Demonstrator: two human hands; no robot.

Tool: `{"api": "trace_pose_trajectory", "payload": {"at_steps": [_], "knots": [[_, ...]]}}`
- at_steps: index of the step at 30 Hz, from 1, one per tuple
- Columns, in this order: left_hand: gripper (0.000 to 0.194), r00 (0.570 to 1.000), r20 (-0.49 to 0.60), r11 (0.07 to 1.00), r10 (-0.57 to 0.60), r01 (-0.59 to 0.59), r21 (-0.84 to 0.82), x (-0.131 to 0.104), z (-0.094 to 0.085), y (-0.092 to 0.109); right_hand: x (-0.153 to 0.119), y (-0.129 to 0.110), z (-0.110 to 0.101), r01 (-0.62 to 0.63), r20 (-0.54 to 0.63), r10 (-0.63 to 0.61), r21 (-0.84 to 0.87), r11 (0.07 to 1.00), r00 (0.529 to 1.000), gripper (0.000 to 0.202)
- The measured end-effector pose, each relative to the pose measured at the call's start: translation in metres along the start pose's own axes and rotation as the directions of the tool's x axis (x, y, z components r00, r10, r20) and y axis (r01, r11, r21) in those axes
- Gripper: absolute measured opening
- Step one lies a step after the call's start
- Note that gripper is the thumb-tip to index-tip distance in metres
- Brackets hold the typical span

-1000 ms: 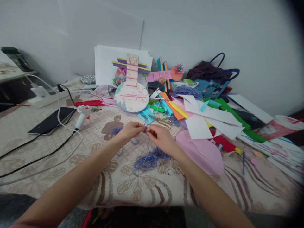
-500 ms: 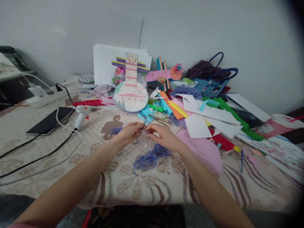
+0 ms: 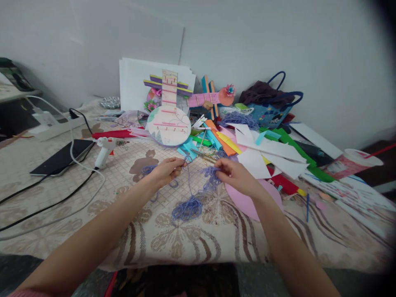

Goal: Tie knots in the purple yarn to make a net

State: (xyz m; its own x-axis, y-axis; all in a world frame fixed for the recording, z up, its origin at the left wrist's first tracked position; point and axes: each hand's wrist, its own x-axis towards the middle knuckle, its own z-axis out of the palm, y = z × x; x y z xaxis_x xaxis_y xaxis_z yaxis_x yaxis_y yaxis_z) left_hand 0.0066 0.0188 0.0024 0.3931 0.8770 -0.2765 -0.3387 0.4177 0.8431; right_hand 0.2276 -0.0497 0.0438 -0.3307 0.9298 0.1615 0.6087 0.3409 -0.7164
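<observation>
Purple-blue yarn (image 3: pixel 187 209) lies in a loose tangle on the patterned tablecloth, with a strand rising from it. That strand forms a small loop pinched by my left hand (image 3: pixel 170 170). To the right, my right hand (image 3: pixel 233 175) has its fingers closed on part of a bunch of the same yarn, which hangs below the fingertips. Another small coil of yarn sits behind my left wrist. Just beyond the hands lie scissors (image 3: pixel 206 156), partly covered by clutter. A pink paper disc (image 3: pixel 247 202) rests under my right forearm.
A white glue gun (image 3: pixel 105 152) with cables stands at left beside a black flat device (image 3: pixel 63 157). Behind are a decorated round-bodied craft piece (image 3: pixel 168 126), coloured paper strips and white board scraps (image 3: pixel 269 148). A blue bag (image 3: pixel 272 111) and a plastic cup (image 3: pixel 355 163) are at right.
My right hand has moved right, away from my left, and now lifts part of the yarn tangle. The left hand stays nearly in place. The view has shifted slightly.
</observation>
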Motion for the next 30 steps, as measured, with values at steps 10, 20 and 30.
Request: {"api": "trace_pose_trajectory", "payload": {"at_steps": [10, 20, 30], "knots": [[0.013, 1.0, 0.01, 1.0, 0.014, -0.014, -0.012, -0.003, 0.0, 0.003, -0.011, -0.014, 0.052, -0.199, 0.591, -0.056, 0.358, 0.912, 0.805, 0.014], [0.015, 0.999, 0.032, 0.999, -0.01, 0.011, -0.043, -0.008, 0.013, -0.012, -0.012, -0.036, -0.025, 0.037, 0.077, -0.027, -0.128, 0.991, 0.997, 0.013], [0.016, 1.0, 0.008, 0.999, 0.009, -0.009, 0.044, -0.006, 0.008, -0.012, -0.005, -0.051, 0.034, 0.175, 0.104, -0.159, -0.175, 0.969, 0.982, 0.016]]}}
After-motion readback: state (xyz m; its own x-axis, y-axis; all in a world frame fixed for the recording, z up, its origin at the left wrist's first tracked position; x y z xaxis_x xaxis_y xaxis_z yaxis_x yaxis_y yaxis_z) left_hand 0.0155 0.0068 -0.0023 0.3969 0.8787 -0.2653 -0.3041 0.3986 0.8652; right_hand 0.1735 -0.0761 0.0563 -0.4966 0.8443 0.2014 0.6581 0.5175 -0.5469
